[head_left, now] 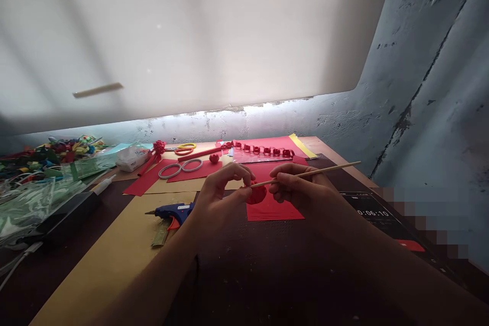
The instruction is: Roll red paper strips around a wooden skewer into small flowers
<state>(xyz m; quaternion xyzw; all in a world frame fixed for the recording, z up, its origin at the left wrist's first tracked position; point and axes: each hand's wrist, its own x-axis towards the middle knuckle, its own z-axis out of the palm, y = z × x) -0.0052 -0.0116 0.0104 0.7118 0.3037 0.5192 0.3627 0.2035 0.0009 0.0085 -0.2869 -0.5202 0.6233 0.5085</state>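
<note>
Between finger and thumb, my left hand point(223, 191) pinches a small piece of red paper point(258, 194) with a curled, rounded shape. A thin wooden stick point(324, 168) is gripped in my right hand point(300, 186), and its tip lies against the red paper. Both hands are closed and close together over a sheet of red paper point(275, 212) on the dark table. Just left of my left wrist, a blue hot glue gun point(173, 211) rests on the tan paper, its nozzle pointing left.
Scissors with grey handles point(180, 167) and yellow-handled scissors point(185, 148) lie behind. A row of red paper flowers point(263, 150), a red rosette point(214, 158) and a tissue pack point(132, 158) sit farther back. A power strip point(68, 215) stands left; a tablet with a timer point(376, 209) lies right.
</note>
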